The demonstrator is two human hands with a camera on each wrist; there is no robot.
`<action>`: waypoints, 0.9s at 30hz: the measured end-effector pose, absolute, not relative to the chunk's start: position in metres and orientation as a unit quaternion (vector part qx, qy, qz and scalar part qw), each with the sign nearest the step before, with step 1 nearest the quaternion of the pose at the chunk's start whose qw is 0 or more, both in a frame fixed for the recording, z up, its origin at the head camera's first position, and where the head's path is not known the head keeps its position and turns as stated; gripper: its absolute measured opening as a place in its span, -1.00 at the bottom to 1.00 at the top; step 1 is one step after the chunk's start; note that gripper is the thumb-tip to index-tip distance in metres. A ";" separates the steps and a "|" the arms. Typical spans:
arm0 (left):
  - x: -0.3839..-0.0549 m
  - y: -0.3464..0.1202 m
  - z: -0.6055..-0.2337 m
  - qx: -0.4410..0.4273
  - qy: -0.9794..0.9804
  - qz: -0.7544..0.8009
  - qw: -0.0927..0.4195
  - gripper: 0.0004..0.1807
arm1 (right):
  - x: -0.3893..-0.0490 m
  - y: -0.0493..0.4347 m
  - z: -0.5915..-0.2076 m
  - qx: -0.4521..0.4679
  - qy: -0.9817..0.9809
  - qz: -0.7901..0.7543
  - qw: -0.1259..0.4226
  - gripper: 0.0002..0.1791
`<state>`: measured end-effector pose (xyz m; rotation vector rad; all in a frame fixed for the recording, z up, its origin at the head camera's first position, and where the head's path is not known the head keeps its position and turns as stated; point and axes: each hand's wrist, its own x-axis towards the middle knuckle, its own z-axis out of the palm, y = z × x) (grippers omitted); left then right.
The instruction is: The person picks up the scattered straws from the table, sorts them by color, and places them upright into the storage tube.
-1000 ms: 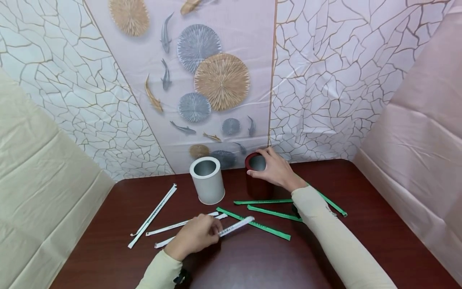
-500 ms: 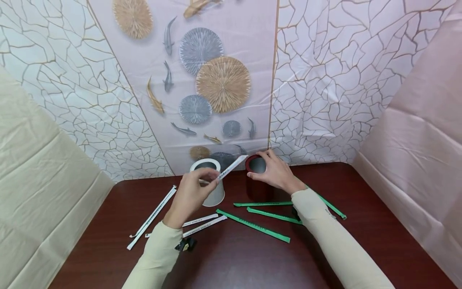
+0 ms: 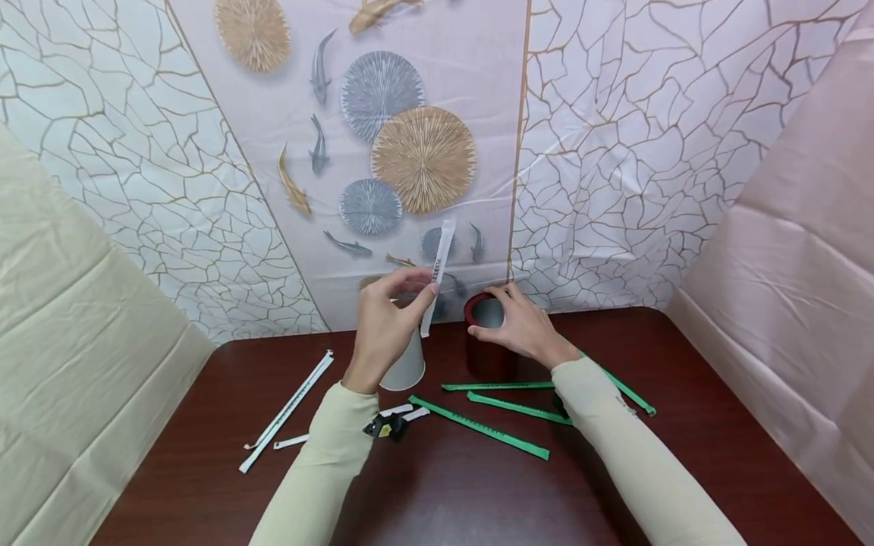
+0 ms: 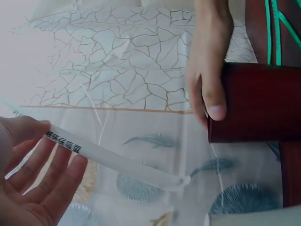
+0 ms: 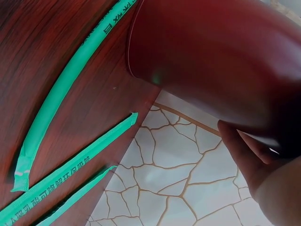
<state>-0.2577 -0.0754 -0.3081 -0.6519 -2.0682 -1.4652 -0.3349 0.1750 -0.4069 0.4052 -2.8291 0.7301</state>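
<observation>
Thumb and fingers of my left hand point(image 3: 385, 326) pinch a white paper-wrapped straw point(image 3: 441, 258) near its middle. The straw stands steeply in the air, between and above two cylindrical holders, its lower end free. Partly hidden behind that hand is the white holder point(image 3: 406, 368). My right hand point(image 3: 524, 324) grips the dark red holder point(image 3: 488, 356) at its rim, thumb in front and fingers behind. This holder stands upright, with its grey inside showing from above. In the left wrist view, printed characters show on the held straw point(image 4: 117, 162), whose far end is apart from the red holder point(image 4: 263, 103).
Several green wrapped straws point(image 3: 478, 426) lie on the dark wooden table point(image 3: 478, 500) in front of and right of the red holder. White wrapped straws point(image 3: 290, 409) lie on the left, some partly covered by my left sleeve. A patterned cloth point(image 3: 614, 189) hangs behind the table.
My left hand has lifted the white straw from the table, up past the white holder, and turned it from nearly flat to steep. The right hand stays on the red holder.
</observation>
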 end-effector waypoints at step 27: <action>-0.322 -0.020 -0.378 -0.171 -0.828 -0.504 0.176 -0.75 | -0.335 0.173 -0.409 0.125 -0.954 0.250 0.103 0.02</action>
